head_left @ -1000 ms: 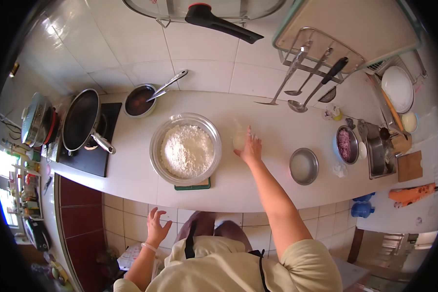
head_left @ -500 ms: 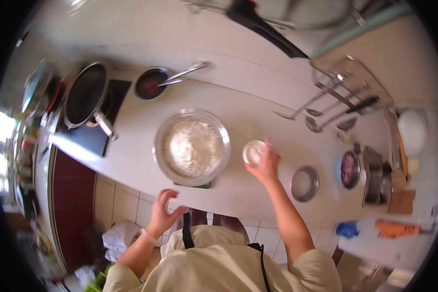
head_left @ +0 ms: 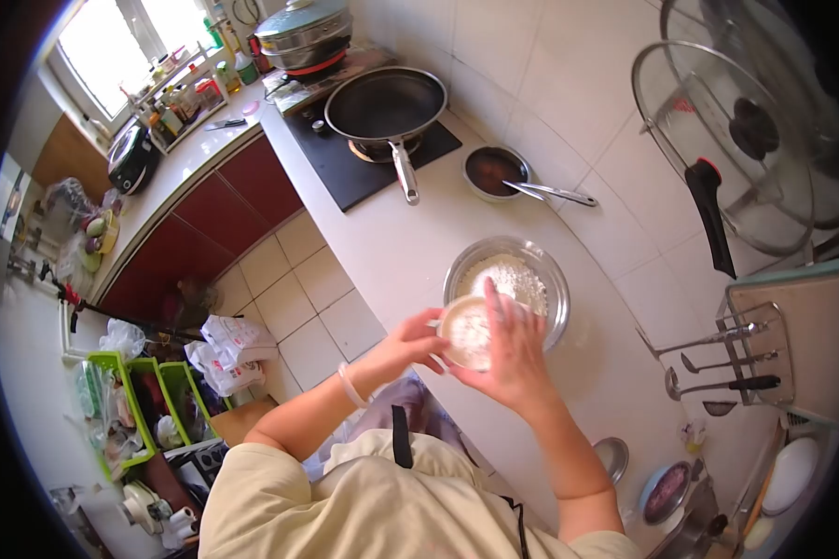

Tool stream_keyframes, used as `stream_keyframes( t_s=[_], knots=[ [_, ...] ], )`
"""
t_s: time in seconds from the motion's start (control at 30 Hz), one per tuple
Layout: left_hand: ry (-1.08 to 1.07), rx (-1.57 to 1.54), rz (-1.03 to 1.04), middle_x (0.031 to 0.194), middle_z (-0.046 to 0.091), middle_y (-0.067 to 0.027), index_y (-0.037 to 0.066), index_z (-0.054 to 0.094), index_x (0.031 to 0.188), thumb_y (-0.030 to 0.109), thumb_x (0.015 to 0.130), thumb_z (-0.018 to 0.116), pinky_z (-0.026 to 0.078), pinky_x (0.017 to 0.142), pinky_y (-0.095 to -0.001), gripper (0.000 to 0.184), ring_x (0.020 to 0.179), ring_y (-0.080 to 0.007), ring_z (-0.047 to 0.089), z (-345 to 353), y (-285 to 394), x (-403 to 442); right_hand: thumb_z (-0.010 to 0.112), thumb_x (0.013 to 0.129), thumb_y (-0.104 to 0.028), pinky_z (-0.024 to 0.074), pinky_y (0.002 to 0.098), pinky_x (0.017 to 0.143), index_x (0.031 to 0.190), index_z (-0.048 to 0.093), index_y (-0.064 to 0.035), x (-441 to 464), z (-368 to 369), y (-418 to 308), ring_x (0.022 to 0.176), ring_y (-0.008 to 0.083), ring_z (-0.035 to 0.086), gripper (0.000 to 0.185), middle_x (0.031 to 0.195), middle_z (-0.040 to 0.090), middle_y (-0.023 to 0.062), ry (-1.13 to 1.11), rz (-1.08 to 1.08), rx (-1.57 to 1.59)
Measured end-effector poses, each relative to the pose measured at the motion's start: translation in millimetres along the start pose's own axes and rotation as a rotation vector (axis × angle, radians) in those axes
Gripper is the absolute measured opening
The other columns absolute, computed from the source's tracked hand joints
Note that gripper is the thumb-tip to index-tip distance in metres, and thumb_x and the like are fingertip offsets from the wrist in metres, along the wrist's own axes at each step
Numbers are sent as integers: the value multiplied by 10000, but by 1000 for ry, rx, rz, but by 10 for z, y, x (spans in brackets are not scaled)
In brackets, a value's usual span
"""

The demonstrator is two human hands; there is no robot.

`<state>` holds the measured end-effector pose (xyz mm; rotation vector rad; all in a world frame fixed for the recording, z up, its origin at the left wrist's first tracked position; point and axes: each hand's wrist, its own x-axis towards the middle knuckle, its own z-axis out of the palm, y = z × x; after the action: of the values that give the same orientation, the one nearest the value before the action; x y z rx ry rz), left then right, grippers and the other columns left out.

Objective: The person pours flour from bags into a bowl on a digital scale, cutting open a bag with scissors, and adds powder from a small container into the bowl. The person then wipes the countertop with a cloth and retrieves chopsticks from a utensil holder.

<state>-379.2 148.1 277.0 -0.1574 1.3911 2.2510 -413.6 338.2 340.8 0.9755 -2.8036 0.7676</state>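
A small round cup [head_left: 466,334] of white powder is held between both hands, just in front of the large bowl. My left hand [head_left: 412,345] has its fingers on the cup's left side. My right hand [head_left: 513,349] grips it from the right, fingers across its rim. Behind them stands the large clear bowl [head_left: 557,289], holding a heap of white flour [head_left: 511,279]; the hands and cup hide its near left part.
On the black stove [head_left: 336,168] rests a frying pan [head_left: 387,104]. A pot of dark liquid [head_left: 496,172] with a spoon stands near the wall. A metal bowl [head_left: 612,458] and a bowl of chopped purple food [head_left: 667,492] are at lower right. Ladles [head_left: 718,384] hang from a rack.
The view has turned toward the stove. My right hand has lifted the cup off the counter and brought it to the large bowl; my left hand has come up and taken hold of it too.
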Motion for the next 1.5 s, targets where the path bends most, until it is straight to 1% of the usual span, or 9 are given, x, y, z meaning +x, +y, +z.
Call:
stream_keyframes(
  t_s=[0.23, 0.37, 0.47, 0.57, 0.63, 0.8, 1.07, 1.23, 1.5],
  knots=[
    [431, -40, 111, 806, 611, -120, -6, 416, 1139, 97, 827, 521, 549, 638, -280, 346, 652, -179, 632, -1709, 308, 355, 758, 649, -315, 272, 452, 979, 1365, 279, -39, 305, 79, -29, 1201, 346, 359, 905, 1335, 331, 227, 152, 14, 131],
    [678, 22, 197, 761, 611, -122, -10, 450, 1071, 108, 801, 536, 551, 616, -270, 307, 628, -178, 629, -2827, 349, 1133, 737, 646, -60, 447, 377, 886, 1309, 355, 5, -176, 100, 201, 1161, 276, 441, 769, 1320, 372, 187, 179, 304, 158],
    [770, 23, 220, 746, 599, -107, 7, 483, 1005, 119, 801, 516, 551, 583, -283, 235, 613, -187, 625, -3835, 222, 1808, 717, 680, -103, 412, 395, 939, 1290, 375, 3, -861, 181, 419, 1168, 346, 439, 707, 1284, 416, 204, 217, 594, 235],
    [557, 145, 205, 976, 578, -174, 6, 484, 1066, 309, 884, 491, 534, 712, -430, 354, 786, -328, 626, -5031, -4, 2314, 707, 675, -54, 447, 374, 906, 1278, 382, 5, -1817, 282, 473, 1136, 326, 472, 688, 1284, 417, 193, 338, 1036, 337],
    [557, 9, 140, 1092, 546, -214, -33, 398, 1224, 405, 899, 444, 516, 799, -442, 547, 937, -373, 593, -5302, 64, 2508, 696, 689, -68, 449, 372, 896, 1272, 390, -2, -1813, -118, 173, 1115, 312, 489, 661, 1273, 426, 186, 396, 929, 24],
    [658, -104, 155, 1244, 386, -229, -94, 333, 1262, 181, 863, 485, 492, 902, -391, 509, 1088, -377, 462, -4754, 390, 2488, 678, 734, -142, 482, 329, 754, 1300, 390, -70, -3021, -68, 129, 897, 241, 569, 639, 1208, 479, 143, 534, 1268, -162],
    [876, 43, 185, 1195, 477, -206, 79, 507, 1211, 217, 839, 564, 525, 810, -340, 400, 1040, -334, 530, -3744, 370, 2254, 650, 726, -139, 455, 389, 811, 1165, 482, 2, -5045, 43, 552, 889, 340, 554, 491, 1035, 566, 202, 623, 1450, -438],
    [870, 219, 225, 1139, 504, -192, 74, 531, 1172, 221, 833, 568, 530, 789, -347, 371, 995, -325, 543, -2699, -93, 1837, 594, 740, -106, 448, 400, 822, 870, 573, 38, -6064, -662, 1334, 926, 383, 558, 195, 947, 611, 203, 923, 1485, -768],
    [940, 408, 131, 1051, 546, -169, 65, 568, 1109, 228, 823, 574, 537, 755, -357, 329, 922, -311, 564, -816, -1202, 874, 570, 756, -122, 436, 403, 859, 973, 600, 18, -8164, -1766, 3475, 981, 374, 557, 261, 1012, 600, 226, 900, 1658, -436]
  ],
)
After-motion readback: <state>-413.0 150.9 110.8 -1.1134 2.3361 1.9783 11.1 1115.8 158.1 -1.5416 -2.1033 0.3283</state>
